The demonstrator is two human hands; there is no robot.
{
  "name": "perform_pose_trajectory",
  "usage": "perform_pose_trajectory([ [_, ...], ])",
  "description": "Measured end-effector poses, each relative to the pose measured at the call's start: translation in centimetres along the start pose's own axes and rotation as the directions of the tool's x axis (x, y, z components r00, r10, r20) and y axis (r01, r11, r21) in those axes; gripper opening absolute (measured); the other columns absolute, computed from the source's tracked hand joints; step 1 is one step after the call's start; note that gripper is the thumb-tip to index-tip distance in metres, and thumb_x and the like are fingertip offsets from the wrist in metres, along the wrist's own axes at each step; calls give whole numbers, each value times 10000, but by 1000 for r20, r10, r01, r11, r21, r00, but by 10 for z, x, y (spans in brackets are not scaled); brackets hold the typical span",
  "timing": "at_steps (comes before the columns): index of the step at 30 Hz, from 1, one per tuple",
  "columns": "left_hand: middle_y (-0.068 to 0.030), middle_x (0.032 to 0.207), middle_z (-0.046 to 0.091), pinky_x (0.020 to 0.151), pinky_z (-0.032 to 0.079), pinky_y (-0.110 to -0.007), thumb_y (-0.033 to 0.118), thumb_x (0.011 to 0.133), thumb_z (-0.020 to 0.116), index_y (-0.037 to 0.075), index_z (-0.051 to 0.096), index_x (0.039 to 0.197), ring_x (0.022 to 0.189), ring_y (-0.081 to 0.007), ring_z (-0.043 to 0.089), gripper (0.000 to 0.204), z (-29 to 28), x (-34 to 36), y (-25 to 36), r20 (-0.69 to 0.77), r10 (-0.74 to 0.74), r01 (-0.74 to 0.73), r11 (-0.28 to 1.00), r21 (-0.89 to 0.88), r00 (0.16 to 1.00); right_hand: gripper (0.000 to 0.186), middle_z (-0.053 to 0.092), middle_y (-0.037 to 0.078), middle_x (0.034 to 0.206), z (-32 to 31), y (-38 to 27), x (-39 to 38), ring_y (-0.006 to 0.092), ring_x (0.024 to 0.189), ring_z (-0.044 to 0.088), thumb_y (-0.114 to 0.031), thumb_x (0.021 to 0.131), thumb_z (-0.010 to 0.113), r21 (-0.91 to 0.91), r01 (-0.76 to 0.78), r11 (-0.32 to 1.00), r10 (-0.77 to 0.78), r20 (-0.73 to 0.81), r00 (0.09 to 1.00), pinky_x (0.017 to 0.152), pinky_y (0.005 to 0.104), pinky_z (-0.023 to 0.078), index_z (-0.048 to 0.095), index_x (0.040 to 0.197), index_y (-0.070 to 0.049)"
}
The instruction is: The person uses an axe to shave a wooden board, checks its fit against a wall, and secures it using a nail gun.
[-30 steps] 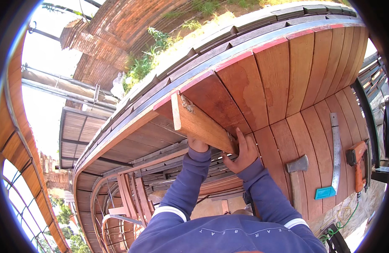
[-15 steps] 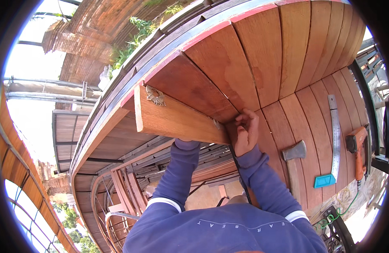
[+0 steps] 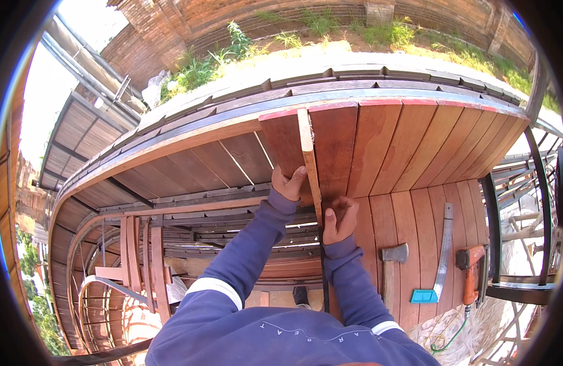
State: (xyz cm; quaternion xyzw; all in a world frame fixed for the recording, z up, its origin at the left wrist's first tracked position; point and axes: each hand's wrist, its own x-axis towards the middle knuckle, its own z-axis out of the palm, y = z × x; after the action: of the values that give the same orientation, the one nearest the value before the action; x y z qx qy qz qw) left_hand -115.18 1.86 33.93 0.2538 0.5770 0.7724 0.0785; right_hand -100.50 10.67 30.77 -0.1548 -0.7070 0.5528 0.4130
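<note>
A wooden board (image 3: 311, 160) stands on edge between my hands, its narrow side facing up, across the inner corner of the plank-lined structure. My left hand (image 3: 287, 183) is at its left face, thumb against it; the other fingers are partly hidden. A dark reddish plank (image 3: 281, 141) lies just beyond that hand. My right hand (image 3: 341, 221) is close to the board's near end on the right, fingers loosely bent and apart, with nothing visible in it. Reddish wall planks (image 3: 374, 146) and seat-like planks (image 3: 379, 222) meet beside this hand.
On the planks to the right lie a hatchet (image 3: 394, 255), a handsaw with a turquoise handle (image 3: 443, 253) and an orange air tool (image 3: 470, 274) with a green hose. A curved metal frame (image 3: 531, 293) stands at far right. Loose wooden strips (image 3: 156, 265) lean at left.
My view has turned, so the board appears nearly edge-on instead of showing its broad face. My left hand, mostly hidden under the board before, now shows beside it. My right hand stays near the corner.
</note>
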Motion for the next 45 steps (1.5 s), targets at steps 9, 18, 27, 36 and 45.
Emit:
perform_pose_trajectory([
  [9, -125, 1009, 672, 835, 495, -339, 175, 868, 710, -16, 602, 1115, 936, -209, 636, 330, 5, 6, 8, -41, 80, -69, 972, 224, 996, 417, 556, 224, 875, 14, -62, 26, 409, 768, 570, -182, 807, 728, -463, 350, 814, -281, 214, 936, 638, 458, 470, 531, 1097, 45],
  [18, -179, 988, 666, 802, 510, -372, 187, 841, 730, -17, 623, 1080, 904, -316, 662, 332, 10, 8, 31, 12, 137, -134, 946, 294, 991, 280, 590, 197, 744, 18, -46, 28, 388, 659, 593, -115, 855, 662, -461, 339, 820, -292, 172, 941, 604, 446, 487, 578, 1059, 57],
  [27, -185, 1004, 664, 812, 510, -371, 202, 853, 729, -16, 633, 1093, 920, -328, 662, 338, 4, 9, 26, 52, 151, -159, 950, 270, 987, 365, 651, 218, 867, 19, -41, 26, 398, 739, 637, -91, 841, 658, -452, 354, 819, -304, 182, 935, 662, 445, 521, 580, 1157, 73],
  [36, -189, 1009, 664, 812, 514, -388, 213, 855, 727, -13, 638, 1090, 916, -356, 662, 338, 2, 14, 22, 60, 182, -191, 934, 303, 982, 387, 655, 219, 857, 16, -41, 29, 393, 745, 647, -107, 843, 654, -471, 332, 817, -252, 227, 941, 659, 428, 530, 575, 1178, 71],
  [45, -151, 1039, 680, 856, 492, -343, 232, 895, 705, -27, 616, 1130, 961, -234, 648, 361, -4, 11, 3, 86, 79, -98, 966, 239, 993, 458, 645, 203, 902, 3, -63, 20, 387, 784, 646, -185, 832, 681, -548, 229, 804, -109, 243, 964, 678, 444, 531, 554, 1225, 12],
])
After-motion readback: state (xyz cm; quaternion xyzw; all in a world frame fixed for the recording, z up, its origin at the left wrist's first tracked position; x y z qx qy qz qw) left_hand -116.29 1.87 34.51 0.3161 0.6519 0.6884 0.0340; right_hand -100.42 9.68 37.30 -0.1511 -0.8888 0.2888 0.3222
